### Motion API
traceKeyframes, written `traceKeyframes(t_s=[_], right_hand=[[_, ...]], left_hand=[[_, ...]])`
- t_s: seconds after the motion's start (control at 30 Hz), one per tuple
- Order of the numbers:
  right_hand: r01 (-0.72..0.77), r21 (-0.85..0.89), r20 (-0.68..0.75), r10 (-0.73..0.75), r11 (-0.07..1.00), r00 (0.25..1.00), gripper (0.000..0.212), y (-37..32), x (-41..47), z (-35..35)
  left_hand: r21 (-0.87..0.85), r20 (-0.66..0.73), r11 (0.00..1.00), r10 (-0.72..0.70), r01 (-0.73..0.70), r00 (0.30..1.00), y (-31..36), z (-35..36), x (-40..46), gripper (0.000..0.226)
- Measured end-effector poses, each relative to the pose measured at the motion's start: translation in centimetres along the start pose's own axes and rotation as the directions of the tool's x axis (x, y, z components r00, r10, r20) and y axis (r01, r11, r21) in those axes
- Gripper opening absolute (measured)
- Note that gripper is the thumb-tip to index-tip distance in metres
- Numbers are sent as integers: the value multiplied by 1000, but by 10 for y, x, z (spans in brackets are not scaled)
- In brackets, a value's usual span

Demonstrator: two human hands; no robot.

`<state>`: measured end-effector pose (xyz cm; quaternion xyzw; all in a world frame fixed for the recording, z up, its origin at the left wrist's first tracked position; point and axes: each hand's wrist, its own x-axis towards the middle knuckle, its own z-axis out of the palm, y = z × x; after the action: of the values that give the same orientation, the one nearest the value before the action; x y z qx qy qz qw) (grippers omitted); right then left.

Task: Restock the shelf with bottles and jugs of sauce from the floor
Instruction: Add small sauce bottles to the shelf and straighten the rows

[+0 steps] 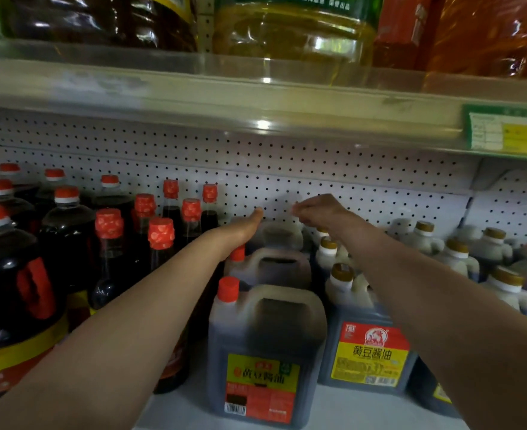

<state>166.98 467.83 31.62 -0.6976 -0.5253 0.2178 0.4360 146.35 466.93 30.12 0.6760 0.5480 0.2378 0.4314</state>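
Both my arms reach deep into the lower shelf (333, 408). A row of dark soy sauce jugs with red caps runs back from the front jug (265, 352), through a second jug (271, 268), to a rear jug (282, 234) by the pegboard. My left hand (243, 226) lies flat with straight fingers just above the second jug's red cap, beside the rear jug. My right hand (321, 212) hovers over the rear jug with loosely curled fingers and holds nothing. What the left palm touches is hidden.
Tall red-capped bottles (159, 243) and a big dark bottle with a red handle (14, 305) fill the left. Gold-capped jugs (371, 352) stand on the right. The upper shelf edge (256, 103) hangs low overhead, carrying oil jugs (293, 32) and a price tag (510, 131).
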Motion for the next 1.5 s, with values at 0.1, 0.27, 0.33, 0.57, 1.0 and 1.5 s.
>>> traceKeyframes(t_s=[0.1, 0.27, 0.33, 0.57, 1.0, 1.5], right_hand=[[-34, -119, -3, 33, 992, 999, 28, -2, 16, 10], [-17, -306, 110, 53, 952, 992, 34, 4, 31, 17], [-15, -339, 137, 65, 941, 988, 38, 3, 35, 16], [-85, -415, 203, 183, 906, 962, 57, -7, 37, 26], [11, -499, 191, 98, 867, 977, 57, 0, 41, 12], [33, -491, 49, -10, 871, 999, 43, 2, 31, 7]], left_hand=[[25, 10, 999, -34, 34, 999, 4, -6, 12, 80], [-10, 5, 1000, -17, 17, 1000, 0, -5, 28, 73], [-56, 15, 998, 8, -7, 1000, 0, -5, 30, 70], [-108, 34, 994, -2, 6, 999, -3, -6, 36, 76], [-37, 106, 999, -22, 26, 994, 1, -6, 53, 94], [-45, 37, 998, -32, 34, 999, -6, -3, 53, 94]])
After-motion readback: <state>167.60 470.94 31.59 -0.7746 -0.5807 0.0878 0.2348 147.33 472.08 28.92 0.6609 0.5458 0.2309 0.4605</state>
